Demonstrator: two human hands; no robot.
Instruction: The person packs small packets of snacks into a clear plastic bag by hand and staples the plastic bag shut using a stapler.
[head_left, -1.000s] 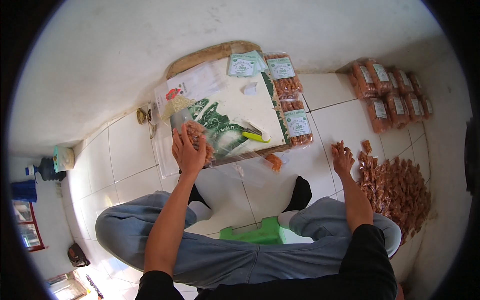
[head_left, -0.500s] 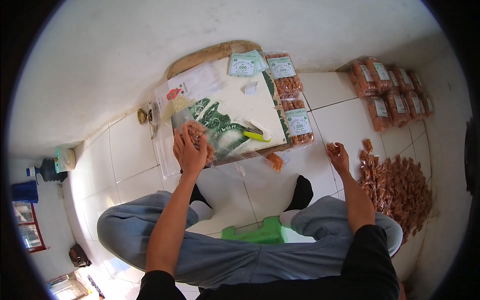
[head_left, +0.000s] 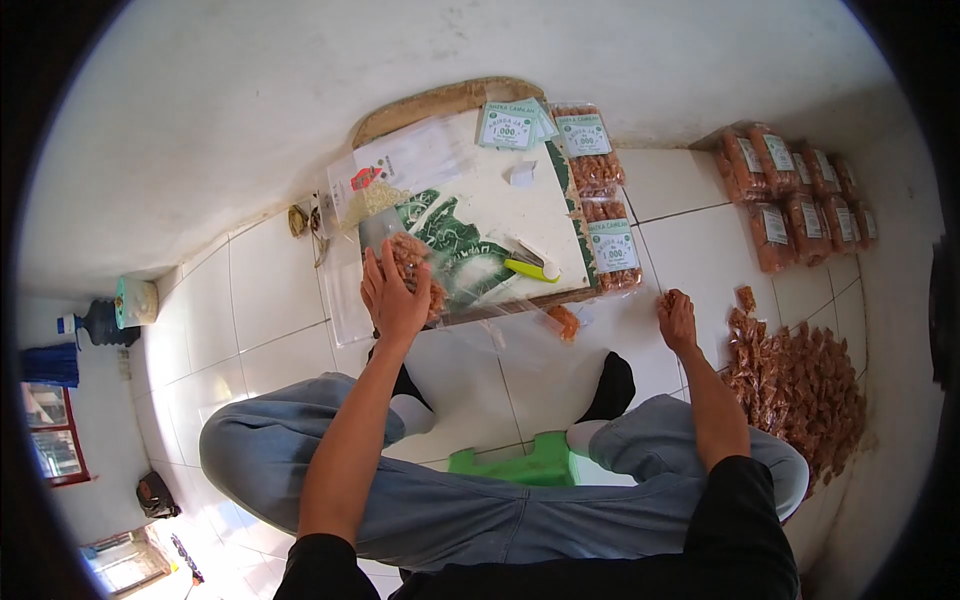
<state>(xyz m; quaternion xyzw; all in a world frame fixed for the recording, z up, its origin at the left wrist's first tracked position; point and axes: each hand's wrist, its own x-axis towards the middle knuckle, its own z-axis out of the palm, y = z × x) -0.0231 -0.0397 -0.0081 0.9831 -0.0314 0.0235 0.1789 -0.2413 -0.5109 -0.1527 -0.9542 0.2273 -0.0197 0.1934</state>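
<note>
My left hand [head_left: 396,300] rests on a clear plastic bag of small brown snack packets [head_left: 408,252] at the near left corner of the low white and green board [head_left: 490,190]. Its fingers lie spread over the packets. Off the board's right side, above the tiled floor, my right hand [head_left: 677,318] is closed round a small brown packet [head_left: 668,298], mostly hidden by the fingers. A loose packet [head_left: 746,297] and a large heap of packets [head_left: 795,385] lie to its right. A yellow-green stapler [head_left: 532,268] sits near the board's front edge.
Green labels [head_left: 510,126] lie at the board's back. Two labelled packs [head_left: 614,245] stand along its right side. Several filled packs [head_left: 790,195] are stacked by the right wall. A green stool [head_left: 520,463] is between my legs, and an orange bundle [head_left: 563,320] lies before the board.
The view has shifted slightly, moving the board rightward in the picture. My right hand's fingers have closed round a small packet and drawn in. My left hand stays on the bag.
</note>
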